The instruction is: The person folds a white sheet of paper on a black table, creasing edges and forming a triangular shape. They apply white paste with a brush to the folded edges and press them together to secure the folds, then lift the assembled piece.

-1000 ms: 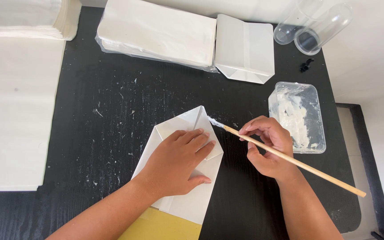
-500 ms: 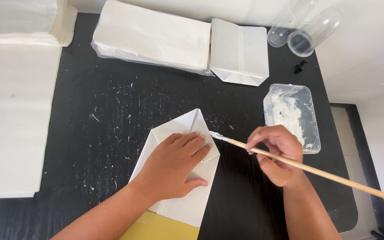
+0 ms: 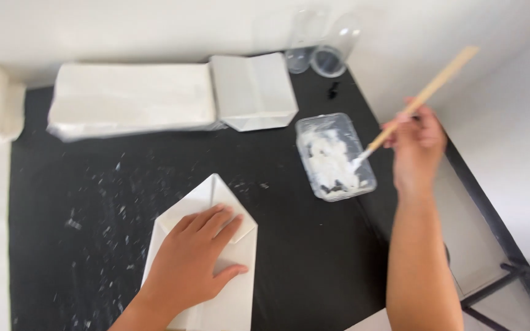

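Brush dipping into the paste tub

Left hand (image 3: 191,263) lies flat and open on the folded white paper bag (image 3: 216,257) on the black counter (image 3: 93,202); right hand (image 3: 417,147) grips a wooden brush (image 3: 415,104), tip in the clear tub (image 3: 335,156).

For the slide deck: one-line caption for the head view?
Left hand presses a folded white paper bag flat while right hand dips a wooden brush into a paste tray.

both forearms are bare, with no sleeves, rings or watch visible.
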